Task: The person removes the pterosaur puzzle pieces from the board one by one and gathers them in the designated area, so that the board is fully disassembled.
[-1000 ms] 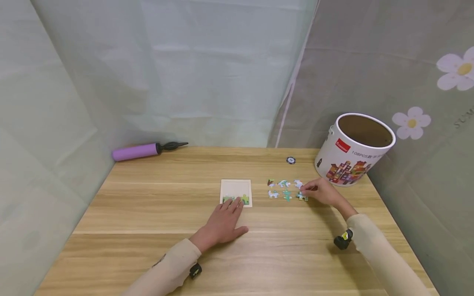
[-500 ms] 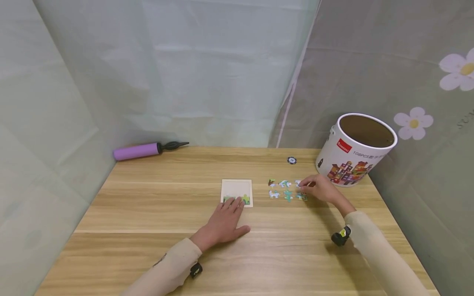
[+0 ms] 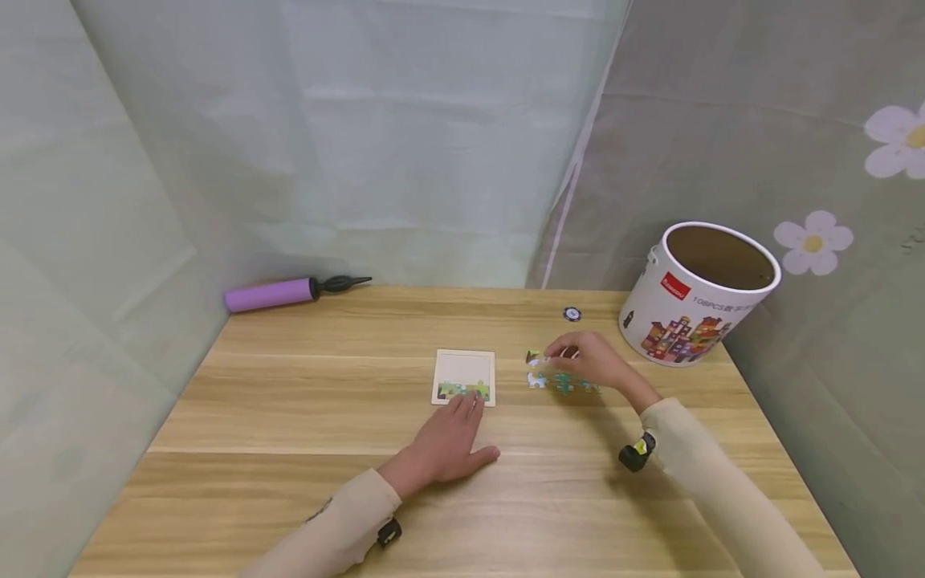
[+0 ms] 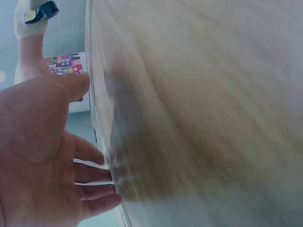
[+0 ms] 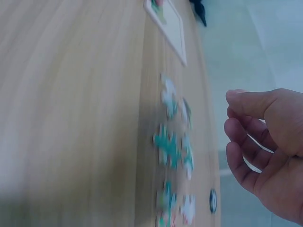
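Note:
A small square puzzle tray lies mid-table, with green puzzle pieces along its near side. My left hand lies palm down, its straight fingertips at the tray's near edge; the left wrist view shows these fingers extended. To the tray's right, several loose jigsaw pieces form two rows. Above them hovers my right hand, partly hiding them in the head view. In the right wrist view, its fingers are loosely bent with the thumb near the index finger, and nothing shows between them. A teal piece lies beneath.
A large white printed bucket stands at the back right. Behind the loose pieces lies a round poker chip. A purple hand pump rests at the back left, near the hanging cloth.
My right hand has moved left from the rightmost loose pieces to above the upper row's middle. My left fingers have drawn back slightly, uncovering more of the green pieces.

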### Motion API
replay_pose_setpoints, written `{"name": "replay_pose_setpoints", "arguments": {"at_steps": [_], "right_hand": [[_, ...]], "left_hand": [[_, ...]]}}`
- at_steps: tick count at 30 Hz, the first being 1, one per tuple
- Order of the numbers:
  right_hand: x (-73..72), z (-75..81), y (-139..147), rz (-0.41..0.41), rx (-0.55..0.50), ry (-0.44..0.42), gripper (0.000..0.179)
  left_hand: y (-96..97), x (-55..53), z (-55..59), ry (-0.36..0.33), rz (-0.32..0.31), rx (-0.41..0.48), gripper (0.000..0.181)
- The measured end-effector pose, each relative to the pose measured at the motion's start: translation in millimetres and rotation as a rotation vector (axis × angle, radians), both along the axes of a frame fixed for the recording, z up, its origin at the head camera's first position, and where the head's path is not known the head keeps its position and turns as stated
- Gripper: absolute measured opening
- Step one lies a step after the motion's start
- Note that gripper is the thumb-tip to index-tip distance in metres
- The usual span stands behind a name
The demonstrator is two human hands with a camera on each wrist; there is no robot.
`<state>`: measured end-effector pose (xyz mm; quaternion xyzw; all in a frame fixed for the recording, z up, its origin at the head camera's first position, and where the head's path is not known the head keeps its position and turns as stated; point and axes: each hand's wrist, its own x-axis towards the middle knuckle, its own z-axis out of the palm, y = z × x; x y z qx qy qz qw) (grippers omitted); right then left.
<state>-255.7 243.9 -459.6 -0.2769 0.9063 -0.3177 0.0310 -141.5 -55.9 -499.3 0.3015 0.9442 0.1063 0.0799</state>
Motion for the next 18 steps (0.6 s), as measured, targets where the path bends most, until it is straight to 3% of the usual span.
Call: {"name": "replay_pose_setpoints", "arguments": {"at_steps": [6, 12, 18], "right_hand": [[-8.3, 2.1, -35, 0.038, 0.013, -0.047, 0.014], [-16.4, -2.4, -76, 0.106, 0.033, -0.097, 0.017], [-22.4, -12.2, -113, 0.2, 0.049, -0.09, 0.017]], "left_hand": [[5.9, 6.5, 1.6, 0.016, 0.037, -0.091, 0.089], [11.6, 8.9, -0.5, 0.035, 0.064, -0.098, 0.09], [12.9, 9.5, 0.8, 0.043, 0.063, -0.136, 0.09]]}}
